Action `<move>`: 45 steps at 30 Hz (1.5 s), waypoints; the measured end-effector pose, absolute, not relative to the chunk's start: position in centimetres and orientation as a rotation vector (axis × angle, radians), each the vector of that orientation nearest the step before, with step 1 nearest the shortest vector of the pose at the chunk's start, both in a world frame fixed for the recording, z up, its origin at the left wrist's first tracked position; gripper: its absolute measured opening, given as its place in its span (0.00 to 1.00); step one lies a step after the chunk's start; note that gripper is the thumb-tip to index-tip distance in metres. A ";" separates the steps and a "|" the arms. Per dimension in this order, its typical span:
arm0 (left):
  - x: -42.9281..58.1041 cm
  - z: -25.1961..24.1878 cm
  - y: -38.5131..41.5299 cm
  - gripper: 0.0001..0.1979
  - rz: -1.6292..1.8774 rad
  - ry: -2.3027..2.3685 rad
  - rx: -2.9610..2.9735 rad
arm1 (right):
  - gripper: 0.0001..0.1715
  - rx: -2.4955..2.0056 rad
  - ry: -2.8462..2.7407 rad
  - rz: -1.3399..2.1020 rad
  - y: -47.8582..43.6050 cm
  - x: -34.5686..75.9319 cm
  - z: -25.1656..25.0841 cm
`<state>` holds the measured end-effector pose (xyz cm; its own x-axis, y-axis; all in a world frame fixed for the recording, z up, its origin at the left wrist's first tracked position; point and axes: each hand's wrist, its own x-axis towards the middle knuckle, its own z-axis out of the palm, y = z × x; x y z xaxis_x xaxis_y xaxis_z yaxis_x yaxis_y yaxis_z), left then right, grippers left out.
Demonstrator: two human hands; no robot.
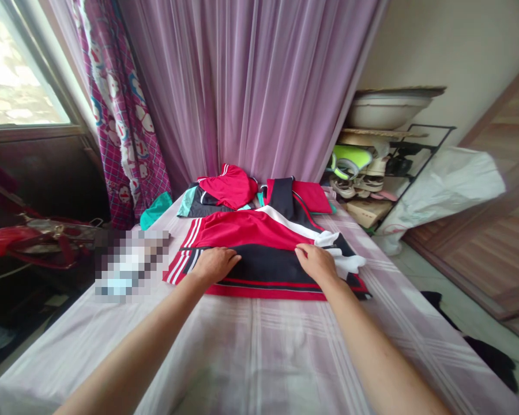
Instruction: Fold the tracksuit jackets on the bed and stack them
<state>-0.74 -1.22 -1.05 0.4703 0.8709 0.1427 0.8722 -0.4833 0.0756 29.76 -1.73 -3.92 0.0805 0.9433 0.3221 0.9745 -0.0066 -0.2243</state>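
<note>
Curtains (259,86) hang beyond the plaid cloth (259,351) under the garment (266,266).

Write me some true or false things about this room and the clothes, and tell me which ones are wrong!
1. The left hand and right hand are on a red-and-black garment. True.
2. The plain curtain is green. False: the curtain is purple.
3. A white bag is at the right. True.
4. The stripes at the garment's left end are blue. False: the stripes are white.
</note>
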 end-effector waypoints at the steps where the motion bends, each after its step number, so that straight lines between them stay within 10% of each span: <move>1: -0.9 -0.9 -0.6 0.25 -0.270 -1.590 -2.669 | 0.19 -2.011 -1.864 -0.093 -0.7 30.1 -3.4; 17: 5.3 -6.7 6.5 0.28 -0.391 -1.534 -2.642 | 0.31 -2.215 -1.569 0.126 14.8 30.7 -2.6; 23: 5.1 -7.0 6.2 0.30 -0.328 -1.570 -2.697 | 0.16 -2.273 -1.627 0.066 18.3 30.6 -2.9; 45: 5.5 -5.9 5.8 0.30 -0.300 -1.648 -2.718 | 0.16 -1.851 -2.114 -0.133 12.7 33.4 -7.0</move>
